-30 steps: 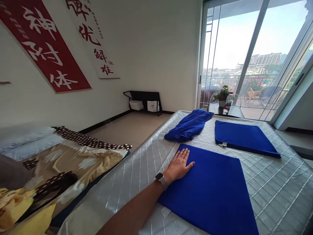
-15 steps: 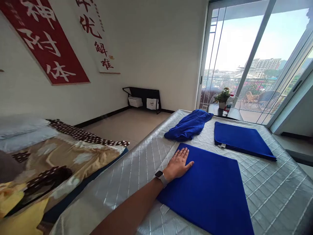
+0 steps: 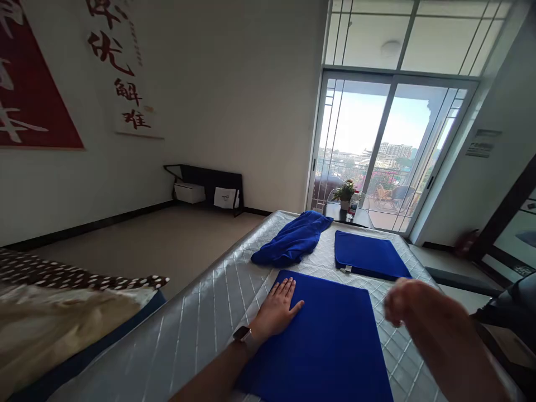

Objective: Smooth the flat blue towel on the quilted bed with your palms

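My left hand (image 3: 277,312), with a watch (image 3: 243,334) on its wrist, lies flat on the near folded blue cloth (image 3: 330,340), fingers stretched toward its far left corner. My right hand (image 3: 402,301) is in the air to the right of that cloth, smeared by motion; its fingers look curled but do not show clearly. Behind it lies a second folded blue cloth (image 3: 371,254) with a small white tag on its near edge. A crumpled blue cloth (image 3: 293,240) lies beyond my left hand.
All the cloths lie on a silver quilted mattress (image 3: 201,324). Another bed with a brown blanket (image 3: 71,329) stands at the left. Beyond the mattress are a small black table (image 3: 362,219) with a plant (image 3: 345,192), and sliding glass doors (image 3: 355,123). A black rack (image 3: 209,177) stands by the wall.
My right hand has come into view from the right. The view has turned right and upward. My left hand stays flat on the near folded cloth.
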A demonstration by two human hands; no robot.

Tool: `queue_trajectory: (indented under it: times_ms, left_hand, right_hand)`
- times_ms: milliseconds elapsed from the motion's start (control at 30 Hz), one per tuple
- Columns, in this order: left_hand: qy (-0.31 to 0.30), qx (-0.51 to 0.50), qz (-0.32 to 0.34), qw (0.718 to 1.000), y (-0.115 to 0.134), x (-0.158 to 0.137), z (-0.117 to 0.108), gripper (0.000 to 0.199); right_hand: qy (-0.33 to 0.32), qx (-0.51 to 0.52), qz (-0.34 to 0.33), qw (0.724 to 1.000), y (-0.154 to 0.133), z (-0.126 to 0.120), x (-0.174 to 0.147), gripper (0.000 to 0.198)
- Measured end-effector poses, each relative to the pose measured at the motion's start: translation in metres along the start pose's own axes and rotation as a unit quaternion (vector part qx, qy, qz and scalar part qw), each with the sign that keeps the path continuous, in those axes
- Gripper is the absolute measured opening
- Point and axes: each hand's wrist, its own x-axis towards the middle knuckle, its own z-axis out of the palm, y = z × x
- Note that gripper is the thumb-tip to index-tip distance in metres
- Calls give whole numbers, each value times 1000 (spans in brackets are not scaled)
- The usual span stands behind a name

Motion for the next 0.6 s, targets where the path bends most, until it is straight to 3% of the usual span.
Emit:
queue_trajectory:
  times_ms: [167, 400, 600]
  left_hand:
    - [-1, 2, 4, 1000, 0, 0, -1, 77]
    - [-16, 12, -9, 1000, 6, -2, -10, 77]
    - [-27, 12, -11, 1000, 9, -3, -14, 76]
  right_hand:
    - [-109, 31, 41, 993, 4, 30, 11, 42]
    - [-116, 105, 104, 982, -8, 38, 3, 32]
    - [-135, 107, 81, 982, 0, 35, 8, 34]
